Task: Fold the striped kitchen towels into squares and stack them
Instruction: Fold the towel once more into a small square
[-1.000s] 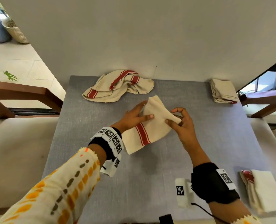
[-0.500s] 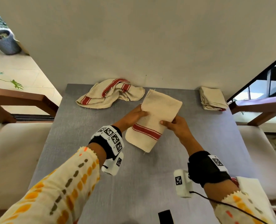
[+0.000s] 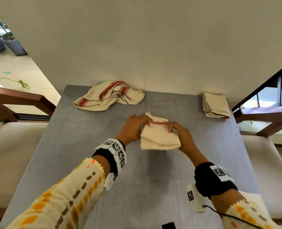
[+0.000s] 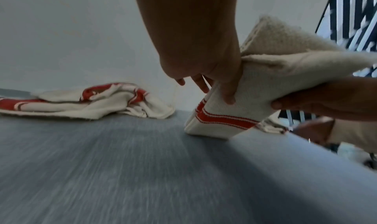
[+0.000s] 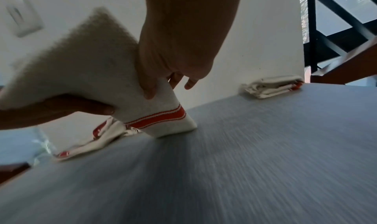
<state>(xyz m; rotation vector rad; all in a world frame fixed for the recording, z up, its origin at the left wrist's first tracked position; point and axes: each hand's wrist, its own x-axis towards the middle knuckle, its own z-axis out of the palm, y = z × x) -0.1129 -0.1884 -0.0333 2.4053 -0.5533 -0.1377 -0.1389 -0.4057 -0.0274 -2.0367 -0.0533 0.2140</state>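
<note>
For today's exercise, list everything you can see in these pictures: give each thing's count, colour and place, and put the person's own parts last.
Held towel: one, cream with a red stripe, folded, mid-table, its striped end on the surface.
Crumpled towel: one, cream with red stripes, far left of the table by the wall.
Folded stack: one pile, cream with a red edge showing, far right of the table.
Table: one, grey.
Wooden chair arms: brown, either side of the table.
Plant pots: grey, on the floor at far left.
Left hand: grip on the held towel's left edge.
Right hand: grip on its right edge.
Wrist bands: black with white markers, one on each wrist.
</note>
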